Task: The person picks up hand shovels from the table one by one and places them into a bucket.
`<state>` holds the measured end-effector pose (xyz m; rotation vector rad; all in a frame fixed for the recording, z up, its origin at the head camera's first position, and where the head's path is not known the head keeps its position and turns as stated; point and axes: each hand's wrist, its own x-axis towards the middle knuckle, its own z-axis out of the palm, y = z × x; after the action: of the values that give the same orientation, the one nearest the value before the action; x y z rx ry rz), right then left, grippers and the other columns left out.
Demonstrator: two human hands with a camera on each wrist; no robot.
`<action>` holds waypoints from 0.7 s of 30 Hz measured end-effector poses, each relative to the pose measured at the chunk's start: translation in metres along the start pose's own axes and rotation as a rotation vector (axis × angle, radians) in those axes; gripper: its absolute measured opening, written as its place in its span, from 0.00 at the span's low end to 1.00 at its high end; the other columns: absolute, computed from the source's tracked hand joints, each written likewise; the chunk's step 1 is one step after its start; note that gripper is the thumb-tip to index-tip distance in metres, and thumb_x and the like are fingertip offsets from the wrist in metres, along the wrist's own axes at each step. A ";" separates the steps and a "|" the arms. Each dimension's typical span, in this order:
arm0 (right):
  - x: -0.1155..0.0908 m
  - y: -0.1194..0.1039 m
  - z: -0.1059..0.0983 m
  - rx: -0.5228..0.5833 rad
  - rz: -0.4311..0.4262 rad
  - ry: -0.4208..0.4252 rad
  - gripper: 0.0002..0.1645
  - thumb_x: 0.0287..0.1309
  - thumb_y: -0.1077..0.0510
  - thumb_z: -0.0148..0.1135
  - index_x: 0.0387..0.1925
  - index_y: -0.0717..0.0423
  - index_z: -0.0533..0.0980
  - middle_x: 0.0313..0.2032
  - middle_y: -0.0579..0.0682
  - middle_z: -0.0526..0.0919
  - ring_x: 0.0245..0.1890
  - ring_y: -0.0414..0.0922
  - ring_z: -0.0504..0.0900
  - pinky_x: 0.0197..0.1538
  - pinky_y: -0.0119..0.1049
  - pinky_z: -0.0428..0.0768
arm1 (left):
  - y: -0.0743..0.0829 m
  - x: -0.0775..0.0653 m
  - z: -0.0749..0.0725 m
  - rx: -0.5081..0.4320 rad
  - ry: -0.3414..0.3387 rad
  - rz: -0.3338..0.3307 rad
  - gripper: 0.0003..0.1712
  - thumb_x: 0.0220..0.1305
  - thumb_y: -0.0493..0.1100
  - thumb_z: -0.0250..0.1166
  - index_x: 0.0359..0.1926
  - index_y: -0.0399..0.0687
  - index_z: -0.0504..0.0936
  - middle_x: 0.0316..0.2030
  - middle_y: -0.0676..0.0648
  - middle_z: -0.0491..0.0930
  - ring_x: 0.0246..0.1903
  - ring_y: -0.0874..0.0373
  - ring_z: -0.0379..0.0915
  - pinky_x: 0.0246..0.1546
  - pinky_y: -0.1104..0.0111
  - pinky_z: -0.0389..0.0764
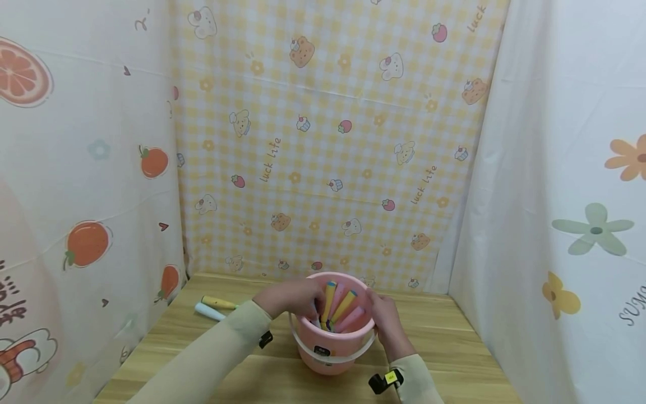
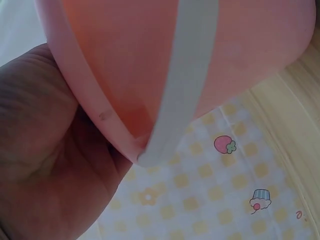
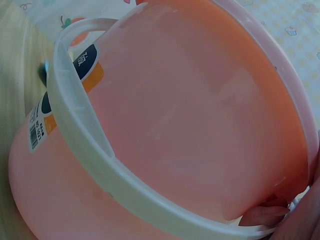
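Note:
A pink bucket (image 1: pixel 328 356) with a white carrying handle (image 1: pixel 353 354) stands upright on the table. Inside it lean several slim sticks that look like handles, among them a yellow stick (image 1: pixel 329 300) with a blue end and a pink stick (image 1: pixel 349 320). My left hand (image 1: pixel 298 297) reaches over the left rim, its fingertips down inside the bucket beside a pale stick; whether they grip it is hidden. On the opposite side, my right hand (image 1: pixel 387 322) grips the bucket's rim, and its fingertips (image 3: pixel 265 215) show by the rim in the right wrist view.
Left of the bucket, a yellow stick (image 1: pixel 218 302) and a light blue stick (image 1: pixel 209 312) lie on the wood-grain table (image 1: pixel 434 342), partly behind my left sleeve. Patterned cloth (image 1: pixel 323 151) hangs at the back and both sides.

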<state>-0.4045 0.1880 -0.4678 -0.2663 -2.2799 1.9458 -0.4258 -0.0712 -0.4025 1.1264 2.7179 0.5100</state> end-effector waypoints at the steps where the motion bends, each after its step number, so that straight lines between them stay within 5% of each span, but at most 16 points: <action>1: 0.000 0.000 0.000 -0.002 0.000 -0.002 0.34 0.85 0.40 0.53 0.54 0.71 0.83 0.31 0.55 0.85 0.22 0.41 0.80 0.24 0.32 0.79 | 0.001 0.000 0.000 0.006 -0.003 -0.002 0.08 0.62 0.32 0.80 0.35 0.50 0.93 0.30 0.60 0.83 0.32 0.63 0.78 0.35 0.70 0.83; 12: 0.001 0.001 0.000 0.001 -0.012 -0.005 0.34 0.85 0.41 0.54 0.56 0.71 0.83 0.33 0.56 0.86 0.24 0.42 0.81 0.25 0.32 0.80 | -0.002 0.004 0.003 0.106 0.000 0.010 0.13 0.62 0.31 0.80 0.30 0.55 0.89 0.28 0.61 0.81 0.31 0.65 0.76 0.37 0.70 0.81; 21: 0.001 0.002 -0.001 -0.003 -0.015 -0.005 0.34 0.85 0.40 0.53 0.54 0.70 0.84 0.32 0.55 0.85 0.23 0.42 0.80 0.25 0.32 0.80 | -0.003 0.004 0.001 0.049 0.016 0.002 0.08 0.70 0.37 0.75 0.34 0.54 0.90 0.29 0.61 0.81 0.31 0.65 0.77 0.35 0.69 0.81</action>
<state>-0.4051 0.1890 -0.4694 -0.2443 -2.2819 1.9378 -0.4310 -0.0700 -0.4043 1.1423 2.7572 0.4570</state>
